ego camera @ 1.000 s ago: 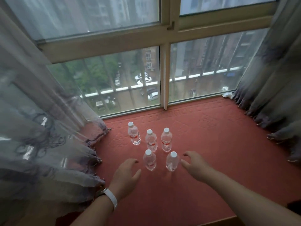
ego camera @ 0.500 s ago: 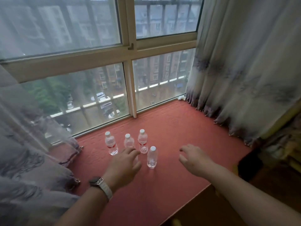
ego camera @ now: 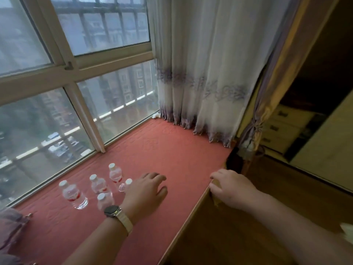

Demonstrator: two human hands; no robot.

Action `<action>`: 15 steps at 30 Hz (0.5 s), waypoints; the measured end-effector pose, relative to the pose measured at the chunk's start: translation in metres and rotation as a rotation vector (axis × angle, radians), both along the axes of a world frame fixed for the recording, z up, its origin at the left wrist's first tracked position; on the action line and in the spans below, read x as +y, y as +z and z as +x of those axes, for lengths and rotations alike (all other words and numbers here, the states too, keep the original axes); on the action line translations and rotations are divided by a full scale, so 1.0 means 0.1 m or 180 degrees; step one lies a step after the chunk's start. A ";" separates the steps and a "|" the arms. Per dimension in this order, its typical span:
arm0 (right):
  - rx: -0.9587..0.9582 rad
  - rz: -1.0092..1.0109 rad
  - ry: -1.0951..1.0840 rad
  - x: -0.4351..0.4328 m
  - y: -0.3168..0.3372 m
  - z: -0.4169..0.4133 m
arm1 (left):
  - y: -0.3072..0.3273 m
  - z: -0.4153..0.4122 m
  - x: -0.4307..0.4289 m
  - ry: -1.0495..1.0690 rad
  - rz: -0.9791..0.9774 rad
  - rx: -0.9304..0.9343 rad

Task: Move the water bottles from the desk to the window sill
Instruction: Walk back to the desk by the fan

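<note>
Several small clear water bottles with white caps and red labels stand upright in a cluster on the red-cushioned window sill (ego camera: 162,150): the leftmost bottle (ego camera: 73,196), one behind it (ego camera: 98,185), the farthest (ego camera: 115,173), and one in front (ego camera: 104,202) partly hidden by my wrist. Another bottle (ego camera: 125,185) shows only its cap and neck behind my left hand. My left hand (ego camera: 146,194), a watch on its wrist, hovers just right of the cluster with fingers relaxed, holding nothing. My right hand (ego camera: 231,189) hangs loosely curled over the sill's front right edge, empty.
The window (ego camera: 80,96) runs along the sill's far side. A sheer curtain (ego camera: 202,73) hangs down to the sill at the right end, and another bunch of curtain (ego camera: 9,232) lies at the left. Wooden furniture with drawers (ego camera: 282,127) stands to the right.
The view has swung to the right, so the bottles now sit at the lower left. Both hands have drawn away from the bottles to the right; my right hand has reached the sill's edge.
</note>
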State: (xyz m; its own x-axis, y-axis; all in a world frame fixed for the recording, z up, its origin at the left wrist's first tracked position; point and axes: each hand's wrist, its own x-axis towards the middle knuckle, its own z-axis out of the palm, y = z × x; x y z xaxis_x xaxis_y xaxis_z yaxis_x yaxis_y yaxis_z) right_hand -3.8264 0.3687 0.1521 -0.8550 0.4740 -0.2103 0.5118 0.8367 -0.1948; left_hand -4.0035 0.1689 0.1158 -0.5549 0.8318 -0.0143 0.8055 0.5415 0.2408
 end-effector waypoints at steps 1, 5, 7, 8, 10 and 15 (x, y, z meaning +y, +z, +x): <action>0.0036 -0.0026 -0.0074 0.08 0.02 0.12 | 0.01 0.05 0.12 -0.0038 -0.0027 0.0013; 0.0208 -0.0035 -0.0370 0.44 0.07 0.64 | 0.10 0.33 0.67 -0.0202 0.0004 0.0109; 0.0296 -0.0065 -0.0554 0.68 0.10 0.95 | 0.18 0.56 1.01 -0.0315 -0.0023 0.0151; 0.0335 -0.0078 -0.0653 0.80 0.11 1.11 | 0.22 0.69 1.18 -0.0382 -0.0028 0.0168; 0.0386 -0.0098 -0.0823 1.05 0.12 1.46 | 0.27 0.95 1.54 -0.0544 0.0003 0.0190; 0.0538 -0.0296 -0.1244 1.67 0.10 2.35 | 0.36 1.65 2.48 -0.0939 0.0086 0.0307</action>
State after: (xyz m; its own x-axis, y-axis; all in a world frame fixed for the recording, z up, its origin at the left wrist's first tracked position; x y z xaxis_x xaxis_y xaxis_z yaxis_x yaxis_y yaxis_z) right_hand -3.5912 0.5357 0.1624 -0.6411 0.7546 -0.1399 0.7411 0.5614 -0.3682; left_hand -3.8385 0.4168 0.1514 -0.2871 0.9565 0.0510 0.9468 0.2754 0.1666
